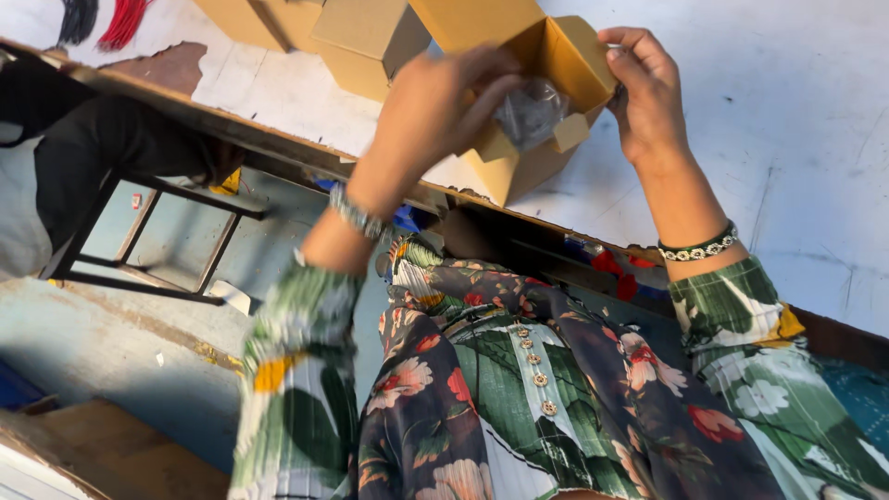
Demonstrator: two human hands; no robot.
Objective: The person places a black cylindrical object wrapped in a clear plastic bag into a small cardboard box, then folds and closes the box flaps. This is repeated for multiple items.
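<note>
A small open cardboard box [519, 171] rests at the near edge of the white worktable [787, 120]. My left hand [444, 102] is closed on a dark item in a clear plastic bag [530, 113], which sits in the box's opening. My right hand [648, 97] grips the box's right wall and open flap. Both wrists wear beaded bracelets, and my sleeves are green with flowers.
Several more cardboard boxes [366, 42] stand on the table behind. Red and black wire bundles [102, 20] lie at the top left. A dark metal stool frame [148, 241] stands on the concrete floor at the left, beside a seated person in dark clothes [83, 157].
</note>
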